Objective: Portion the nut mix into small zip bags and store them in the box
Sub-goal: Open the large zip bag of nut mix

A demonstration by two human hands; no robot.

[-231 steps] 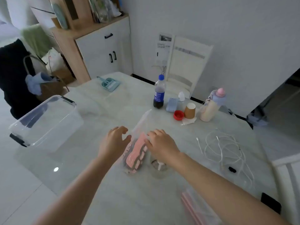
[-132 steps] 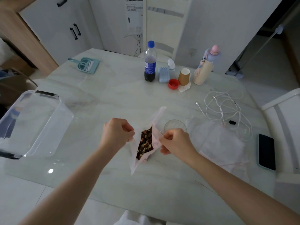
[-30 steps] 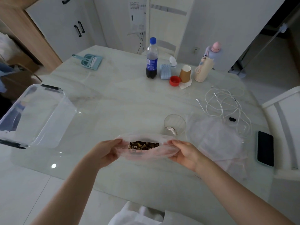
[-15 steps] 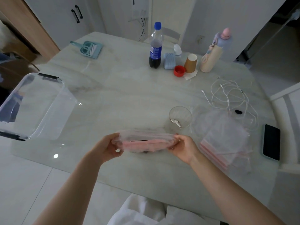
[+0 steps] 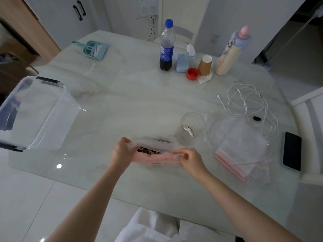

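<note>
Near the table [image 5: 143, 105] edge, the left hand [image 5: 120, 152] and right hand [image 5: 190, 159] are pinching the nut mix bag [image 5: 153, 155], fingers closed on its ends, its mouth now reopening after looking nearly shut, so portioning is coming next.

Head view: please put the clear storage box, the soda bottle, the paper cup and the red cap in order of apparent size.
1. clear storage box, though it sits nearer the camera
2. soda bottle
3. paper cup
4. red cap
</note>
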